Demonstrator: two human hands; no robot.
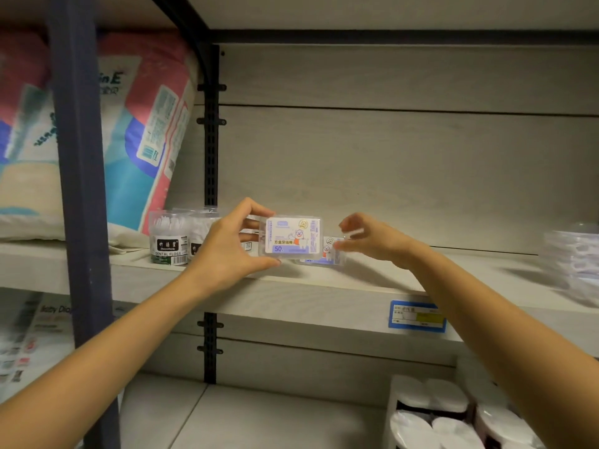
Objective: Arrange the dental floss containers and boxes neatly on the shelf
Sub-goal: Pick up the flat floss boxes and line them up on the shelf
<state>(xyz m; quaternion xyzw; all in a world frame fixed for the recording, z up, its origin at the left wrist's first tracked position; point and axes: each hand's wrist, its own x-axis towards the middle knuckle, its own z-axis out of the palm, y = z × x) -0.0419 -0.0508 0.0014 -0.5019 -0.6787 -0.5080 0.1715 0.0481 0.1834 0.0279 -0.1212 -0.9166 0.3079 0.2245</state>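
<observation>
**Left hand holds floss box above shelf, right hand at second box**

Head view: left hand (233,244) grips a clear flat plastic floss box (291,236) with a white-and-purple label and a cartoon print. The fingers curl over its top-left edge and the thumb sits under the bottom-left corner. The box is upright, label facing the camera, raised just over the front of the pale wood-grain shelf (227,281).

Right hand (372,238) is just right of that box with its fingers loosely curled. The fingertips are at the right end of a second clear flat floss box (324,258), which sits lower and partly hidden behind the held one. Blur there, so cannot tell if the fingers pinch it or only touch it.

Two round clear plastic floss tubs (169,238) with black "DENTAL FLOSS" labels stand on the shelf left of the left hand, side by side and touching.

A big pink-and-teal soft plastic pack (146,124) leans behind the tubs. A blue price tag (416,315) is on the shelf's front edge. A blurred stack of clear packs (573,254) sits far right. A wrapped pack of white paper rolls (437,413) is on the lower shelf.
</observation>
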